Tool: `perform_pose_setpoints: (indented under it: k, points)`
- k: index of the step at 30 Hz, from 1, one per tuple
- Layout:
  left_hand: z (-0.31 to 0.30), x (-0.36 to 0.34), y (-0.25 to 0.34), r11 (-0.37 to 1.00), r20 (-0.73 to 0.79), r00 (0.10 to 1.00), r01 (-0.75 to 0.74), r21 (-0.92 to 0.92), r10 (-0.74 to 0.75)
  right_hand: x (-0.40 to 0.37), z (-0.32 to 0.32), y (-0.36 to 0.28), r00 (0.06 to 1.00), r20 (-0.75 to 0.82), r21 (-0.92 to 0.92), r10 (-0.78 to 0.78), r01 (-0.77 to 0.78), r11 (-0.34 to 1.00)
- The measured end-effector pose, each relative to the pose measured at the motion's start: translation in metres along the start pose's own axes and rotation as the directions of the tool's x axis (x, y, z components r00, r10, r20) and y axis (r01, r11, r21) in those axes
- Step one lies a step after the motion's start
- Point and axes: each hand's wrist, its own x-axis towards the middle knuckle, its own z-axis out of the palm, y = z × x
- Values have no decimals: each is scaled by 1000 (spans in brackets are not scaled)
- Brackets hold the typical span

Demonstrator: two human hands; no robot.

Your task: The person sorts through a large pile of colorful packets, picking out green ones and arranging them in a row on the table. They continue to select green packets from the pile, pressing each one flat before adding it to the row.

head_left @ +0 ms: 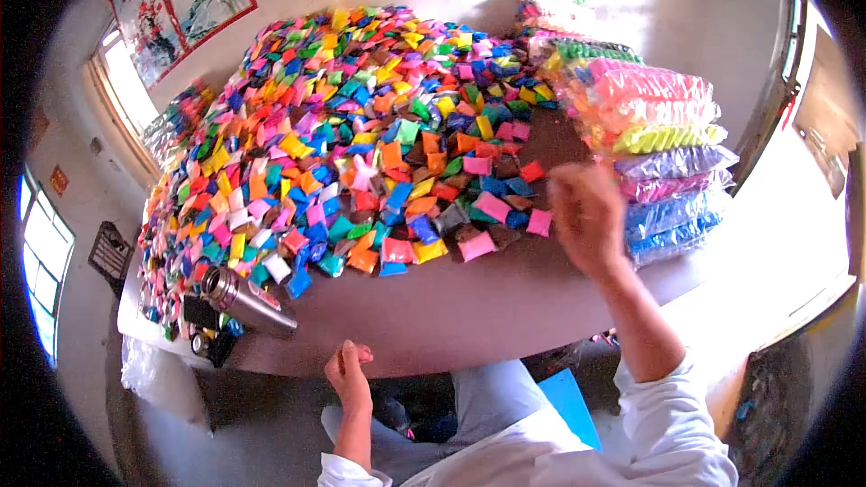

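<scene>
A broad heap of small coloured packets spreads across the table, from the upper middle of the frame down its left side. The right hand is at right of centre, just right of the heap's lower right edge, with a pink packet near its fingers. It is blurred, its fingers seem bent inward, and I cannot tell whether anything is in its grasp. To its right, stacked clear bags of packets rise toward the upper right, the blue ones lowest and nearest the wrist.

The left hand is at the bottom centre, by the table's front edge, well apart from the heap above it. Its fingers are partly bent and close together; whether they pinch something is too small to tell. Up and left of it, a steel flask lies tilted at the heap's lower edge, near a dark object at the table's lower left corner
</scene>
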Motion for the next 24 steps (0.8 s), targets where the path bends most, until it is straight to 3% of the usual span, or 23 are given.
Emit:
perform_pose_setpoints:
  k: [2,3,5,6,8,9,11,13,21,24]
  points:
    - [-3,12,-2,966,112,984,-158,204,137,-17,17,20,998,52,-106,41,-36,994]
    - [5,5,-6,970,113,990,-110,217,87,-41,29,51,992,108,-123,61,-47,991]
    - [10,24,-10,921,128,985,-154,357,115,-70,53,76,967,193,-186,168,-132,974]
    - [10,29,-17,920,130,984,-161,359,121,-76,61,78,974,163,-220,156,-118,968]
    - [11,32,-33,596,214,954,-299,746,211,-89,77,99,975,134,-258,176,-137,956]
    - [18,30,-30,592,221,953,-302,747,207,-88,78,103,974,133,-260,184,-145,955]
    - [33,21,-19,359,382,791,-573,737,478,-81,83,107,977,108,-300,183,-143,943]
    - [32,23,-26,423,349,818,-545,724,457,-76,83,93,970,130,-308,204,-156,938]
    - [35,22,-23,299,423,819,-546,783,387,-46,80,77,977,117,-195,177,-152,969]
    - [39,21,-15,220,462,815,-551,805,351,-23,93,51,948,268,-61,170,-160,985]
